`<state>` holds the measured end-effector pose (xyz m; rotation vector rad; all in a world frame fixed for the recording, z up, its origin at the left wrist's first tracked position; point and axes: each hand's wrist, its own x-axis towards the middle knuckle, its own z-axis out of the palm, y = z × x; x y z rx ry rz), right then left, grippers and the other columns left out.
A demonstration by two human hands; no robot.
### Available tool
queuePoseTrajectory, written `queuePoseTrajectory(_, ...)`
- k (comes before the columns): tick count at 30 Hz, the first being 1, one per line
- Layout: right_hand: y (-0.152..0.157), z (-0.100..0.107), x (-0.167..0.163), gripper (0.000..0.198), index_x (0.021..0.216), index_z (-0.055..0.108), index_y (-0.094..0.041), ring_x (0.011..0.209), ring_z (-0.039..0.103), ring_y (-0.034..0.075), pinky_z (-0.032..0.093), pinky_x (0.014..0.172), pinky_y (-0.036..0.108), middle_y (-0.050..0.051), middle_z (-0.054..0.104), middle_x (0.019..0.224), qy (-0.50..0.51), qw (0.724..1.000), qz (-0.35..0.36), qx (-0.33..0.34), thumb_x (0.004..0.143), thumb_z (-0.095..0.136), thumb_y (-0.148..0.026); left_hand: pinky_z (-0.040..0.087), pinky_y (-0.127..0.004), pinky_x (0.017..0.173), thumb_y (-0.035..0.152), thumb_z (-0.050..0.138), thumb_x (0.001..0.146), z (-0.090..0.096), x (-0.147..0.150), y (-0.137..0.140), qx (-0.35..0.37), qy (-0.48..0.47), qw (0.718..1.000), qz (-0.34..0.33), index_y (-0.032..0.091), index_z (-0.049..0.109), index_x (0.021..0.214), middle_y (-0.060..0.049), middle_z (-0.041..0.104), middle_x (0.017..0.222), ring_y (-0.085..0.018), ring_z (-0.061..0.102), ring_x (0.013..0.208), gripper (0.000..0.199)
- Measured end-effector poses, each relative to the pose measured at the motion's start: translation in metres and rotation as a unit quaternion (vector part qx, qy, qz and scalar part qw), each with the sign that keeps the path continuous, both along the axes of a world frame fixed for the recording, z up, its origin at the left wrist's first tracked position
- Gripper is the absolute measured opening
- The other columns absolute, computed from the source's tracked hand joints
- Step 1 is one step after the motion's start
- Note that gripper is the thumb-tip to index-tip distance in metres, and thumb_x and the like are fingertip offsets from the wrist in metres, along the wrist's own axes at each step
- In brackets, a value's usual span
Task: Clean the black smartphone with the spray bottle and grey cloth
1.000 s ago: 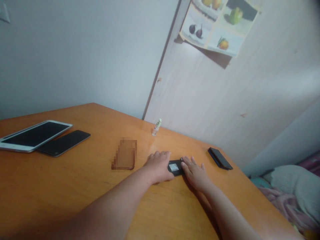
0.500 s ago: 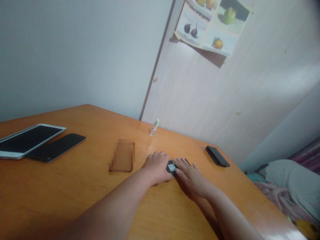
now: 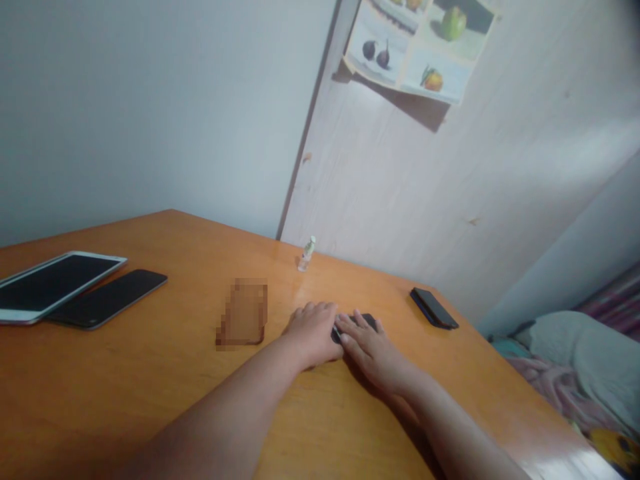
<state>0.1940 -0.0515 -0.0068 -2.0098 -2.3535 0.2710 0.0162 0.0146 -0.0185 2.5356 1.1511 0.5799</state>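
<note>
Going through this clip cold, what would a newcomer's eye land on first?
Most likely the two hands at the middle of the table: the left hand grips one end of a dark device while the right hand lies flat across it. Next would come the fruit poster on the wall above, then the white tablet beside a black phone at the table's left.

From afar I see a wooden table [image 3: 315, 427]; on it, a white-framed tablet [image 3: 60, 283], black phone [image 3: 113, 300], pixelated item [image 3: 244, 313], small bottle [image 3: 306, 255], dark slab [image 3: 434, 308], partly covered black object [image 3: 369, 321]
</note>
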Motion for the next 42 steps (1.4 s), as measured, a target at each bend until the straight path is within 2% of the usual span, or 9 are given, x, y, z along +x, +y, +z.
queuePoseTrajectory(5, 0.009, 0.0, 0.026, 0.055, 0.149, 0.039, -0.021, 0.148, 0.016, 0.036, 0.009, 0.109, 0.076, 0.007, 0.035, 0.157, -0.064, 0.984, -0.163, 0.023, 0.102, 0.024, -0.046, 0.048, -0.047, 0.09, 0.05, 0.068, 0.064, -0.003, 0.001, 0.002, 0.0, 0.001, 1.0, 0.002, 0.024, 0.052, 0.116, -0.009, 0.063, 0.118, -0.033, 0.057, 0.109, 0.06)
queuePoseTrajectory(7, 0.005, 0.001, 0.025, 0.054, 0.15, 0.037, -0.02, 0.148, 0.017, 0.035, 0.011, 0.11, 0.074, 0.009, 0.034, 0.157, -0.063, 0.987, -0.148, 0.018, 0.101, 0.026, -0.042, 0.047, -0.047, 0.091, 0.05, 0.068, 0.064, -0.003, 0.001, 0.002, -0.005, 0.004, 1.0, 0.002, 0.024, 0.052, 0.117, -0.01, 0.063, 0.119, -0.034, 0.056, 0.111, 0.061)
queuePoseTrajectory(12, -0.007, 0.008, 0.008, 0.054, 0.153, 0.031, -0.029, 0.149, 0.016, 0.026, 0.015, 0.117, 0.059, 0.002, 0.028, 0.16, -0.003, 0.999, 0.028, -0.022, 0.099, 0.033, -0.03, 0.048, -0.046, 0.09, 0.052, 0.064, 0.068, 0.001, -0.001, 0.001, -0.004, 0.003, 1.0, -0.008, 0.024, 0.054, 0.114, -0.009, 0.064, 0.114, -0.033, 0.057, 0.108, 0.055)
queuePoseTrajectory(17, -0.004, 0.016, 0.023, 0.056, 0.151, 0.036, -0.02, 0.147, 0.021, 0.036, 0.014, 0.112, 0.071, 0.008, 0.032, 0.158, -0.064, 0.992, -0.111, -0.018, 0.095, 0.034, -0.023, 0.049, -0.044, 0.087, 0.05, 0.066, 0.066, 0.003, -0.001, 0.001, 0.006, 0.019, 1.0, -0.008, 0.024, 0.059, 0.107, -0.009, 0.064, 0.11, -0.032, 0.058, 0.104, 0.049)
queuePoseTrajectory(19, -0.006, 0.018, 0.022, 0.058, 0.15, 0.039, -0.017, 0.146, 0.024, 0.035, 0.017, 0.112, 0.07, 0.011, 0.034, 0.157, -0.067, 0.992, -0.109, -0.015, 0.092, 0.036, -0.018, 0.049, -0.043, 0.086, 0.05, 0.067, 0.065, 0.004, -0.001, 0.001, 0.006, 0.026, 1.0, -0.008, 0.024, 0.061, 0.105, -0.009, 0.063, 0.109, -0.031, 0.058, 0.104, 0.048)
queuePoseTrajectory(25, -0.02, 0.024, 0.007, 0.061, 0.149, 0.039, -0.023, 0.145, 0.031, 0.024, 0.017, 0.12, 0.051, 0.008, 0.038, 0.155, -0.006, 0.997, 0.078, -0.017, 0.089, 0.042, -0.016, 0.049, -0.043, 0.084, 0.052, 0.064, 0.069, 0.007, -0.003, 0.0, 0.006, 0.034, 0.999, -0.019, 0.025, 0.067, 0.101, -0.009, 0.063, 0.103, -0.031, 0.059, 0.1, 0.042)
queuePoseTrajectory(30, -0.017, 0.029, 0.02, 0.058, 0.144, 0.047, -0.014, 0.135, 0.046, 0.028, 0.022, 0.117, 0.057, 0.016, 0.047, 0.148, -0.085, 0.995, -0.043, -0.01, 0.086, 0.038, -0.01, 0.05, -0.043, 0.084, 0.052, 0.065, 0.067, 0.005, -0.002, 0.002, 0.011, 0.033, 0.999, -0.014, 0.026, 0.067, 0.102, -0.009, 0.063, 0.104, -0.031, 0.058, 0.101, 0.044)
queuePoseTrajectory(37, -0.036, 0.036, -0.004, 0.053, 0.143, 0.048, -0.015, 0.136, 0.046, 0.025, 0.034, 0.114, 0.04, 0.014, 0.048, 0.148, -0.037, 0.996, 0.079, -0.021, 0.091, 0.04, -0.018, 0.049, -0.04, 0.085, 0.054, 0.064, 0.069, 0.005, -0.003, 0.001, 0.01, 0.039, 0.999, -0.012, 0.026, 0.067, 0.102, -0.008, 0.063, 0.104, -0.03, 0.058, 0.102, 0.044)
queuePoseTrajectory(42, -0.028, 0.042, 0.009, 0.044, 0.13, 0.059, -0.013, 0.109, 0.066, 0.03, 0.05, 0.093, 0.042, 0.018, 0.065, 0.126, -0.086, 0.993, -0.073, -0.026, 0.095, 0.034, -0.021, 0.05, -0.042, 0.084, 0.051, 0.067, 0.067, 0.003, -0.002, 0.002, 0.018, 0.035, 0.999, -0.019, 0.026, 0.067, 0.101, -0.008, 0.063, 0.103, -0.03, 0.058, 0.1, 0.042)
